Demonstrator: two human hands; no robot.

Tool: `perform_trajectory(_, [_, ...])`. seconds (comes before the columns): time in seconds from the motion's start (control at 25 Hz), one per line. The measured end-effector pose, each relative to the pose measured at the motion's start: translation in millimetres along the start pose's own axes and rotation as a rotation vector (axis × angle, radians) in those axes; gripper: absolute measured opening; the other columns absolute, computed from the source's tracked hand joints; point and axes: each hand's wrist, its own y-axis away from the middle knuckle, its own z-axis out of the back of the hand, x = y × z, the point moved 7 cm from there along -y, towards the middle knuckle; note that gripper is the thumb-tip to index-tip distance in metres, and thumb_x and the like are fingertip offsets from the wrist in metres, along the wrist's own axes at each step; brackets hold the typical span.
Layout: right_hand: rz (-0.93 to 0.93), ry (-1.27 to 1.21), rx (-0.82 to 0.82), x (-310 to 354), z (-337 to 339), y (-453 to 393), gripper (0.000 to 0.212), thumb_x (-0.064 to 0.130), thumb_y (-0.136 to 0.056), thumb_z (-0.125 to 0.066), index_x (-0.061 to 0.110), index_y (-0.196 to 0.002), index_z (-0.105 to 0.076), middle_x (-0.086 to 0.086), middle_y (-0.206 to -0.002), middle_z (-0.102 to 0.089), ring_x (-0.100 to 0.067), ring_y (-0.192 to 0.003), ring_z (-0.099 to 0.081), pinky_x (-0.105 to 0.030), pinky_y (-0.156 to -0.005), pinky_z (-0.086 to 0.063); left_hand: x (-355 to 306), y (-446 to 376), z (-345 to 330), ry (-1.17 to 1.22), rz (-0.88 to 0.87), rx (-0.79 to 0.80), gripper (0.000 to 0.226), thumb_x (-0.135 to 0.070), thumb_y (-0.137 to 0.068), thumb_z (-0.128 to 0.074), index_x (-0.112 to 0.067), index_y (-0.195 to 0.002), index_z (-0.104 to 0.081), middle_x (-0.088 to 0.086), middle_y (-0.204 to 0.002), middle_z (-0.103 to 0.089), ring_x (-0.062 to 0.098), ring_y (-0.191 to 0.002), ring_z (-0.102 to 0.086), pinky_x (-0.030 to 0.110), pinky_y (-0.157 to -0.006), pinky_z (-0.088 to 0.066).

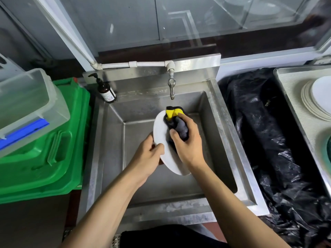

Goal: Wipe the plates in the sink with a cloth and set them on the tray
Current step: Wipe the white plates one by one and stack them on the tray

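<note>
Head view: over the sink [114, 158], the left hand [147, 155] pinches the white plate [161, 129] by its rim while right-hand fingers [186, 122] curl around the cloth [180, 128], pressing it on the plate. Stiff, likely slippery, breakable; rim grip suits.

Bins, bottle and tap around the wash station

A green bin lid [44, 145] lies at the left with a clear plastic box [26, 104] bearing a blue clip resting on top of it; a brown pump bottle [105, 90] stands on the steel ledge at the back left corner, a metal tap [171, 86] hangs from a white pipe [132, 64] along the backsplash, and a crumpled black bin liner [265, 140] fills the gap at the right, below glass panels [197, 20]
</note>
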Motion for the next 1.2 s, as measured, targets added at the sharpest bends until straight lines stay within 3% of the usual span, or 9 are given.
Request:
perform_trajectory(0.2, [0.225, -0.013, 0.095, 24.7, -12.7, 1.2, 0.049, 0.003, -0.091, -0.066, 0.015, -0.137, -0.06, 0.003, -0.139, -0.06, -0.011, -0.134, -0.052, -0.033, -0.116, -0.039, -0.4, -1.5, -1.1, -0.039, -0.052, 0.061, 0.052, 0.012, -0.095, -0.034, -0.021, -0.127, -0.056, -0.008, -0.096, -0.073, 0.003, -0.085, -0.067, 0.022, -0.07, -0.054])
perform_trajectory(0.36, [-0.086, -0.068, -0.094, -25.8, 7.3, -13.6, 0.044, 0.013, -0.093, -0.059, 0.027, -0.135, -0.061, 0.007, -0.142, -0.055, -0.004, -0.133, -0.049, -0.042, -0.118, -0.038, -2.9, 3.0, -3.8, -0.086, -0.067, 0.077, 0.042, 0.013, -0.095, -0.036, -0.019, -0.111, -0.058, -0.022, -0.066, -0.062, -0.004, -0.065, -0.057, 0.016, -0.061, -0.051])
perform_trajectory(0.6, [0.118, -0.177, 0.069, 22.4, -19.6, 7.2, 0.045, 0.006, -0.094, -0.057, 0.016, -0.138, -0.062, 0.0, -0.146, -0.056, -0.012, -0.141, -0.048, -0.032, -0.119, -0.036, -4.2, -6.1, -7.9, -0.144, -0.12, 0.091, 0.058, 0.002, -0.085, -0.044, -0.031, -0.131, -0.054, -0.005, -0.117, -0.071, 0.013, -0.109, -0.067, 0.036, -0.093, -0.056])
perform_trajectory(0.72, [0.154, -0.078, 0.034, 12.0, -6.5, -7.1, 0.044, 0.006, -0.093, -0.058, 0.017, -0.136, -0.064, -0.003, -0.146, -0.056, -0.011, -0.141, -0.047, -0.033, -0.12, -0.035, -7.2, -4.8, -6.0, -0.099, -0.119, 0.071, 0.049, 0.015, -0.093, -0.037, -0.018, -0.124, -0.056, -0.015, -0.091, -0.072, 0.001, -0.083, -0.065, 0.023, -0.074, -0.057])
perform_trajectory(0.8, [-0.005, -0.065, -0.073, -15.3, 10.4, -17.1, 0.042, 0.009, -0.095, -0.059, 0.024, -0.134, -0.063, 0.001, -0.144, -0.055, -0.004, -0.134, -0.049, -0.039, -0.12, -0.036, -8.2, -2.6, -3.0, -0.096, -0.104, 0.053, 0.041, 0.016, -0.094, -0.037, -0.013, -0.116, -0.056, -0.017, -0.071, -0.064, -0.001, -0.068, -0.056, 0.019, -0.065, -0.053])
perform_trajectory(0.88, [-0.135, -0.094, -0.119, -29.2, 14.5, -15.7, 0.043, 0.008, -0.096, -0.059, 0.03, -0.132, -0.062, 0.005, -0.143, -0.055, -0.003, -0.131, -0.049, -0.042, -0.119, -0.036, -8.8, -3.9, -4.6, -0.11, -0.103, 0.058, 0.043, 0.013, -0.093, -0.041, -0.016, -0.121, -0.056, 0.002, -0.085, -0.066, 0.008, -0.078, -0.057, 0.028, -0.072, -0.054])
perform_trajectory(0.96, [-0.059, -0.15, -0.078, -14.4, 3.4, -9.6, 0.041, 0.009, -0.094, -0.057, 0.03, -0.128, -0.064, 0.007, -0.141, -0.058, -0.009, -0.134, -0.05, -0.045, -0.118, -0.038, -13.0, -6.5, -8.7, -0.118, -0.125, 0.07, 0.049, 0.009, -0.091, -0.043, -0.023, -0.127, -0.055, 0.011, -0.103, -0.068, 0.013, -0.089, -0.062, 0.037, -0.081, -0.056])
perform_trajectory(1.08, [0.157, -0.195, 0.034, 22.4, -15.2, 1.6, 0.043, 0.004, -0.092, -0.057, 0.017, -0.132, -0.065, 0.0, -0.141, -0.06, -0.017, -0.138, -0.051, -0.042, -0.117, -0.039, -17.4, -9.3, -11.5, -0.133, -0.193, 0.072, 0.061, -0.002, -0.082, -0.044, -0.025, -0.138, -0.049, -0.001, -0.117, -0.07, 0.011, -0.106, -0.067, 0.035, -0.089, -0.057])
perform_trajectory(1.2, [0.197, -0.146, 0.044, 23.9, -10.6, -6.4, 0.042, 0.007, -0.092, -0.056, 0.019, -0.132, -0.066, 0.003, -0.14, -0.06, -0.013, -0.138, -0.05, -0.038, -0.118, -0.038, -12.7, -11.3, -7.0, -0.099, -0.178, 0.053, 0.056, -0.002, -0.081, -0.045, -0.027, -0.13, -0.055, -0.004, -0.107, -0.072, 0.016, -0.098, -0.066, 0.037, -0.087, -0.057])
